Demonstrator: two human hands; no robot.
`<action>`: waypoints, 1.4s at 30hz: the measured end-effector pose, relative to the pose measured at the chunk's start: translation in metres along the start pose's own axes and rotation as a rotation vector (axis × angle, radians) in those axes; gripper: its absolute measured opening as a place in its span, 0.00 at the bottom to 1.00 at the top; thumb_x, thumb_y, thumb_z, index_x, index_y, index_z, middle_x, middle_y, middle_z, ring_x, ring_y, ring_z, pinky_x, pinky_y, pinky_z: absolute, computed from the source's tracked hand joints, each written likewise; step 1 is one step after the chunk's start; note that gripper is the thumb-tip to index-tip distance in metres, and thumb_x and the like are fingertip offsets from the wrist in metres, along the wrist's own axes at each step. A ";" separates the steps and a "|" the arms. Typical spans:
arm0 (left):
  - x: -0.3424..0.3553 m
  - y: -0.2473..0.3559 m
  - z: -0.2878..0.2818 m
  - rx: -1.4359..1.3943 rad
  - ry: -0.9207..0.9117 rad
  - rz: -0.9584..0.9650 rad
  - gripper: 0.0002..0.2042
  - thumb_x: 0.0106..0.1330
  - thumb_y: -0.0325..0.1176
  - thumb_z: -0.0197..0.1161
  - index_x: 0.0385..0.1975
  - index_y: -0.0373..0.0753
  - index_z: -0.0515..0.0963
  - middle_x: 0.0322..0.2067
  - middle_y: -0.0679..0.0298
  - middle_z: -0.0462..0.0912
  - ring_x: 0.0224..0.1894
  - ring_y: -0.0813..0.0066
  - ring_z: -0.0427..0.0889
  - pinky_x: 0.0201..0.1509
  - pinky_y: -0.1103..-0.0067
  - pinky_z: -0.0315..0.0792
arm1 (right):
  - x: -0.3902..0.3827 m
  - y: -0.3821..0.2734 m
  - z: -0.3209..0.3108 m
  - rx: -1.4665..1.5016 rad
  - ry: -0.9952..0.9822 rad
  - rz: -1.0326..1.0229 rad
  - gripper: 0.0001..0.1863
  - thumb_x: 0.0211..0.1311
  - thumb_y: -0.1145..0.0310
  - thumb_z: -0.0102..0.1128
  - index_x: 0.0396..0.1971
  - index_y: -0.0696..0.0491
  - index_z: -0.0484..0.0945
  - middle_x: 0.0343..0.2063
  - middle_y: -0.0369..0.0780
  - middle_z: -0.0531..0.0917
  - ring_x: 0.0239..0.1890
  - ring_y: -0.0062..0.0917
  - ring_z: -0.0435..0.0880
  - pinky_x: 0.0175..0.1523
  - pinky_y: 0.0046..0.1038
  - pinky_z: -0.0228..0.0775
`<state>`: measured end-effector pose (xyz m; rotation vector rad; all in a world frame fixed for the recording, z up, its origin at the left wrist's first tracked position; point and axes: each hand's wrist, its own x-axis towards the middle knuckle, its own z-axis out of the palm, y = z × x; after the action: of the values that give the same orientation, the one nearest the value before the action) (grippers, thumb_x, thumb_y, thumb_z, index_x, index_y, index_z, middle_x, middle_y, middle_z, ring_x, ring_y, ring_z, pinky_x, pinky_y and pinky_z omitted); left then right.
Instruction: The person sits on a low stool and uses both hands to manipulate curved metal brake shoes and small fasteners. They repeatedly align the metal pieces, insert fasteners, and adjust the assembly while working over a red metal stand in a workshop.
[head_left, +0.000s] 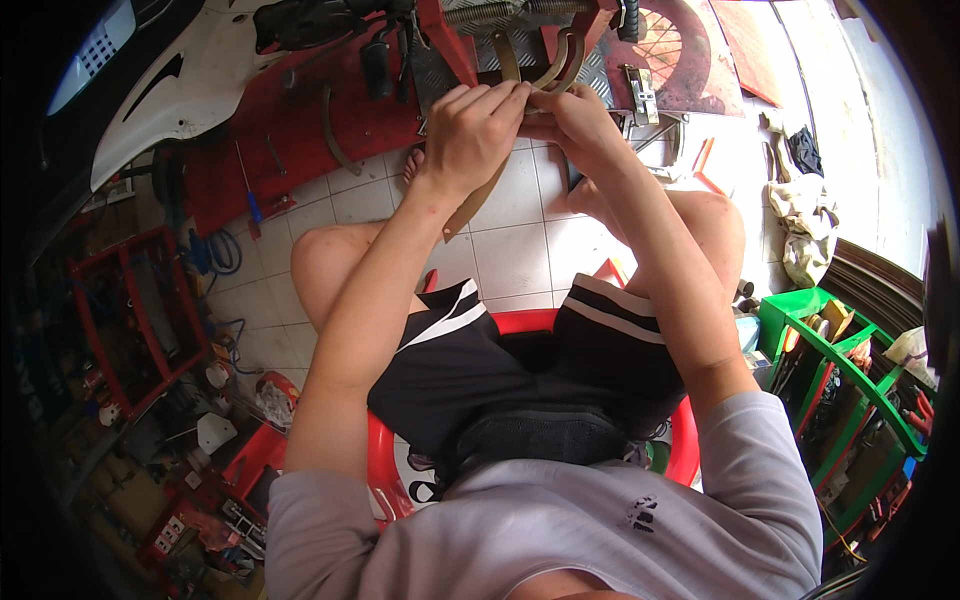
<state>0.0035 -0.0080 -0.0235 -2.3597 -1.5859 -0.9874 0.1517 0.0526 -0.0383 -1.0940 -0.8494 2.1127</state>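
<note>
In front of my knees, my left hand [472,132] and my right hand [578,126] meet, fingers closed on an olive-brown flat strap [478,206]. One end hangs below my left hand over the tiles. More of the strap rises above the fingers, with a curved loop over my right hand. The fingertips hide where the pieces meet. Just beyond my hands are a red metal frame [447,50] and a coil spring [480,13]. Another curved brown strip [334,130] lies on the red surface to the left.
A white vehicle panel [185,95] fills the upper left. A blue-handled screwdriver [252,205] lies on the red surface. At the right stand a green rack [850,385] with tools and a crumpled pale cloth [805,225]. A red metal frame [130,310] is at the left. I sit on a red stool [684,440].
</note>
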 end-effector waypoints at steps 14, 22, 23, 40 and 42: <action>-0.005 -0.002 0.005 0.019 -0.015 -0.112 0.13 0.57 0.25 0.62 0.43 0.40 0.82 0.41 0.62 0.85 0.24 0.65 0.83 0.30 0.77 0.77 | -0.005 -0.005 0.002 -0.005 0.030 0.020 0.12 0.63 0.76 0.53 0.40 0.70 0.75 0.38 0.52 0.82 0.38 0.38 0.85 0.48 0.36 0.82; -0.003 0.003 0.004 -0.183 -0.020 -0.265 0.11 0.61 0.25 0.61 0.42 0.38 0.83 0.42 0.57 0.84 0.37 0.59 0.86 0.40 0.74 0.80 | -0.002 -0.002 0.000 -0.005 0.029 -0.007 0.11 0.62 0.75 0.55 0.39 0.69 0.76 0.37 0.51 0.83 0.37 0.37 0.86 0.48 0.35 0.83; -0.002 0.003 0.004 -0.237 -0.003 -0.296 0.10 0.61 0.24 0.61 0.41 0.38 0.83 0.43 0.57 0.84 0.39 0.59 0.86 0.42 0.74 0.80 | -0.002 -0.002 0.000 -0.006 0.032 -0.009 0.11 0.62 0.75 0.56 0.39 0.69 0.76 0.37 0.51 0.83 0.37 0.37 0.86 0.48 0.35 0.83; 0.005 -0.013 0.001 -0.504 0.019 -0.501 0.05 0.58 0.23 0.65 0.34 0.33 0.82 0.31 0.60 0.84 0.28 0.71 0.84 0.30 0.79 0.76 | -0.003 -0.010 0.000 -0.121 0.061 -0.030 0.13 0.62 0.75 0.56 0.40 0.70 0.75 0.37 0.52 0.83 0.39 0.38 0.86 0.49 0.34 0.82; 0.000 -0.030 0.002 -0.661 0.051 -0.627 0.05 0.61 0.25 0.64 0.35 0.32 0.81 0.30 0.60 0.85 0.28 0.76 0.84 0.32 0.82 0.76 | -0.002 -0.015 0.000 -0.213 0.070 -0.028 0.13 0.62 0.75 0.56 0.41 0.70 0.75 0.38 0.52 0.83 0.39 0.38 0.87 0.49 0.34 0.82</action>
<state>-0.0218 0.0059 -0.0325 -2.1430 -2.3221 -1.9302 0.1556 0.0602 -0.0263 -1.2484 -1.0686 1.9827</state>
